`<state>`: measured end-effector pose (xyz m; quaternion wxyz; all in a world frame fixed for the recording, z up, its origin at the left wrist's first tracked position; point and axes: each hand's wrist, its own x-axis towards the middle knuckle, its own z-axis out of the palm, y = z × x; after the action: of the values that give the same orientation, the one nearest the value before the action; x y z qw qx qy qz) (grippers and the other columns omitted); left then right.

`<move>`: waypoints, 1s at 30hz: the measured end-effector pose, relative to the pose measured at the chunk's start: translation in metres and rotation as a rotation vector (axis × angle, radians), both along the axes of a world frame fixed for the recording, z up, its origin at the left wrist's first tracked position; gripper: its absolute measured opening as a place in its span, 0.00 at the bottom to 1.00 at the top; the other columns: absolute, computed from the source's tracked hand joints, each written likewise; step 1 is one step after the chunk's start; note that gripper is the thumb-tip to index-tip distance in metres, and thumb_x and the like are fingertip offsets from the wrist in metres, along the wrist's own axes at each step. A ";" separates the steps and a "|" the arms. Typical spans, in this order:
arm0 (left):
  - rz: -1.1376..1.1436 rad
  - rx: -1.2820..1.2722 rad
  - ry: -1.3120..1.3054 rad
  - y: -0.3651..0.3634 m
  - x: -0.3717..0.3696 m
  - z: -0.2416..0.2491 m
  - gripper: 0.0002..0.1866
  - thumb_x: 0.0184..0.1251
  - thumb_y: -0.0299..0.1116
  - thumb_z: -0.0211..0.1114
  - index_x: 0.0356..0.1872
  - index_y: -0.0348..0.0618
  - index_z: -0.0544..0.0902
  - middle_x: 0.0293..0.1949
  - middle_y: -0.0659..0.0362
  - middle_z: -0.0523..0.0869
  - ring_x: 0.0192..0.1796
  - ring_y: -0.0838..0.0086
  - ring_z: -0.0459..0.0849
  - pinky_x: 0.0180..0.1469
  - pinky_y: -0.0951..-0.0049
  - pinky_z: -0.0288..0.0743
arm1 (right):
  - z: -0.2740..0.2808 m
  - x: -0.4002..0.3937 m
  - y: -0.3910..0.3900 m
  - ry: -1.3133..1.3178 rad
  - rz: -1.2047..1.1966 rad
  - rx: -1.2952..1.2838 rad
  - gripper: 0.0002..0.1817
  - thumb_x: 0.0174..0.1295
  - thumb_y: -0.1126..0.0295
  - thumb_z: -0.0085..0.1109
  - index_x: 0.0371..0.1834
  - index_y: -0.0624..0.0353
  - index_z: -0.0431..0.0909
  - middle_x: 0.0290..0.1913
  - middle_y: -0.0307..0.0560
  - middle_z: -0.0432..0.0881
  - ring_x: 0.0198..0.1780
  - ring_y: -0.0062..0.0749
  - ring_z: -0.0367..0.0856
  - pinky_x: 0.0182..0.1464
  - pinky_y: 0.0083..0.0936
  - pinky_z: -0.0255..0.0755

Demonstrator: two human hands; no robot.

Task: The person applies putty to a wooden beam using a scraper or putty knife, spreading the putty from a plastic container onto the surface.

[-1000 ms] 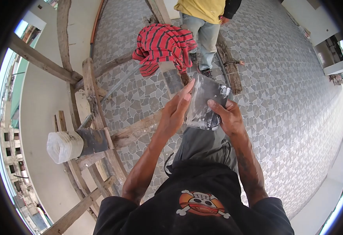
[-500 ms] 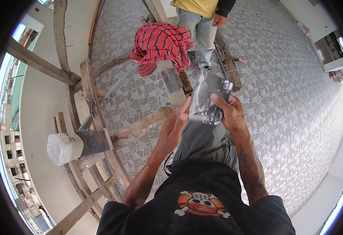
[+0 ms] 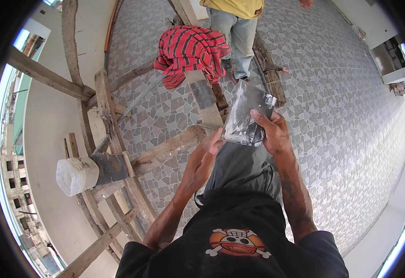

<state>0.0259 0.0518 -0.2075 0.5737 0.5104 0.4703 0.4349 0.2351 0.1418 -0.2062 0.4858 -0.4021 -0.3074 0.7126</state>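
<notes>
Just slid left hand (image 3: 205, 158) down beside white-smeared plate (image 3: 245, 113), with fingers straight and together, cannot tell if touching; pinching plate in right hand (image 3: 276, 133) above tiled floor (image 3: 336, 139), apparently bearing it one-handed.

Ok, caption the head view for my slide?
Right hand holding a white-smeared dark plate, left hand beside its lower corner, black-striped red cloth beyond.

White-smeared dark panel (image 3: 243, 115), red striped cloth (image 3: 188, 52)

No legible lettering or numbers.
</notes>
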 end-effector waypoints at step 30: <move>0.171 -0.368 -0.620 0.033 0.004 -0.014 0.24 0.73 0.44 0.58 0.53 0.29 0.77 0.50 0.49 0.83 0.54 0.66 0.81 0.61 0.63 0.70 | -0.005 -0.003 -0.003 -0.096 0.096 0.031 0.12 0.64 0.70 0.63 0.47 0.66 0.81 0.40 0.38 0.84 0.40 0.18 0.79 0.43 0.21 0.74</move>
<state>0.0299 0.0852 -0.2220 0.7327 0.2016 0.3853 0.5235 0.2322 0.1389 -0.2116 0.4420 -0.4128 -0.3604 0.7102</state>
